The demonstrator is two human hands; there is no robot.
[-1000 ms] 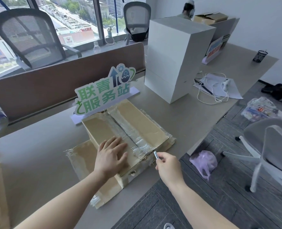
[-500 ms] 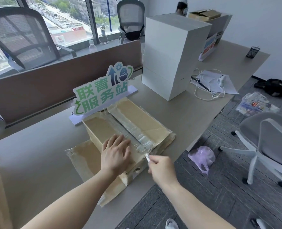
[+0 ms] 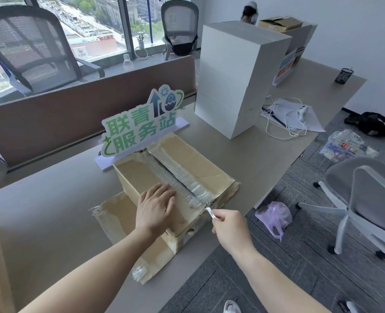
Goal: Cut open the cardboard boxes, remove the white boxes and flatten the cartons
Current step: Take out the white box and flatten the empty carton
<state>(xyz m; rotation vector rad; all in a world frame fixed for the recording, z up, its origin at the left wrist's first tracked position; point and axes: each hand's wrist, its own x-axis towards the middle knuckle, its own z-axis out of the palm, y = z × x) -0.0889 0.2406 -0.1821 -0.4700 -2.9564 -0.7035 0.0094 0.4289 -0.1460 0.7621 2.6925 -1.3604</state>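
Closer now: cutter point(image 3: 209, 211) at desk's point(image 3: 51, 211) carton point(image 3: 175, 177).

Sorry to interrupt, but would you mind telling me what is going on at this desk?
A person is opening a taped cardboard box on the desk. The left hand presses flat on its top, while the right hand holds a small blade at the near end of the taped seam. White boxes stand stacked behind.

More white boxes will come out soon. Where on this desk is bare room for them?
Bare desk lies between the cardboard box and the white stack, and left of the box toward the divider. It is crowded by the cables and around the sign.
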